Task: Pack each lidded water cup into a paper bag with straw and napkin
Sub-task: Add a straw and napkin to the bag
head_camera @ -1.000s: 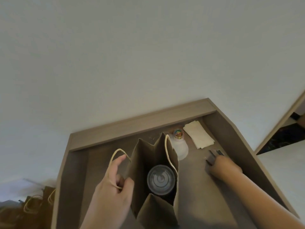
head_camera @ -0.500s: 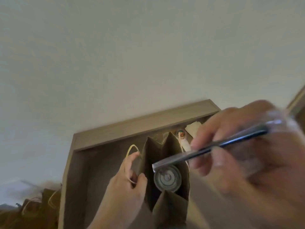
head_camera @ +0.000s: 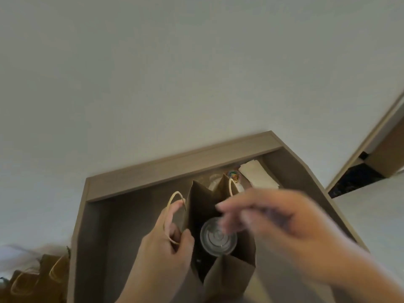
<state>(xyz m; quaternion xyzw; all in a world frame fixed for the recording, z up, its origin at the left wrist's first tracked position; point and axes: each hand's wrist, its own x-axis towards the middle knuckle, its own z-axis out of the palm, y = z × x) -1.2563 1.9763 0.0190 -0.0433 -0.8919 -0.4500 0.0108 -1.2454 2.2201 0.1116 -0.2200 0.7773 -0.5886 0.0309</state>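
White wall (head_camera: pixel 175 73) fills the upper field; below it lies a brown wooden desk (head_camera: pixel 179 165) with a raised rim along its far and side edges. At centre stands the paper bag (head_camera: pixel 231 274), upright, its mouth open toward the camera; the long axis of the mouth runs from the near gusset to the far gusset, both folded inward. Inside the bag, toward the near half, sits the clear lidded cup (head_camera: pixel 217 236), upright with its flat round lid facing up; nothing else can be made out in the dark interior. The left hand (head_camera: pixel 161 252) grips the bag's left wall at the rim, thumb pressed against the paper and fingers curled behind it, with the left twine handle (head_camera: pixel 175 194) looped over the raised index finger. The bag's right handle (head_camera: pixel 230 186) stands free at the far rim. The right hand (head_camera: pixel 290 228) hovers over the mouth of the bag, just above the cup, fingers pointing left; heavy motion blur hides how the fingers lie, so whether they pinch anything cannot be told. Behind the bag, against the far rim, are a small jar of coloured paper clips (head_camera: pixel 234 176) and, to its right, a flat stack of pale napkins (head_camera: pixel 259 174). Further brown bags with twine handles (head_camera: pixel 43 274) stand beside the desk at lower left.
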